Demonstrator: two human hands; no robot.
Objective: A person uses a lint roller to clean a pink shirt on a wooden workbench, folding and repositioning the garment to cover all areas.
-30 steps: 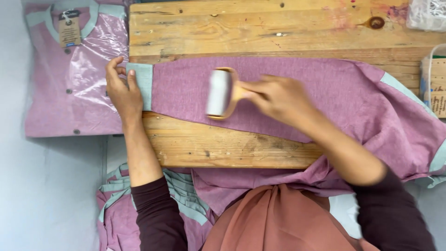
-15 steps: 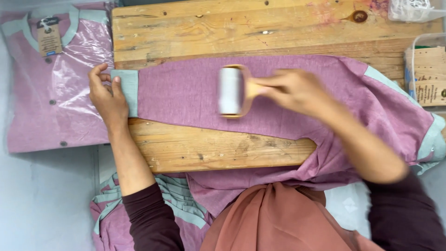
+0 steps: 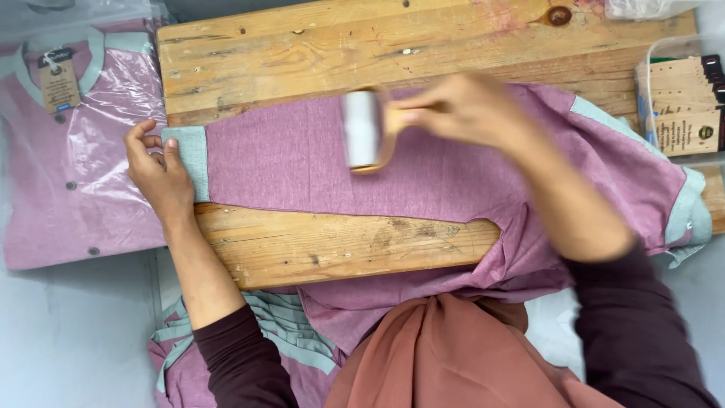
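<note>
I see a plank table [image 3: 302, 45] over a pale floor [image 3: 68, 332]. The pink shirt [image 3: 287, 159] lies across it; left hand [image 3: 158, 177] pinches the cuff, right hand [image 3: 461, 109] grips a lint roller [image 3: 362, 130].

Hands: two, a left hand [image 3: 157, 175] and a right hand [image 3: 467, 108].
Lint rollers: one lint roller [image 3: 362, 129], blurred.
Garments spread on the board: one mauve shirt [image 3: 302, 162].
Bagged garments: one bagged shirt [image 3: 72, 143].
Wooden boards: one wooden board [image 3: 302, 45].
Bins of card tags: one tag bin [image 3: 680, 98]; the tags inside are too many and too tightly packed to count.
Loose garments below the board: one pile of mauve garments [image 3: 279, 332]; the number in it cannot be told.
</note>
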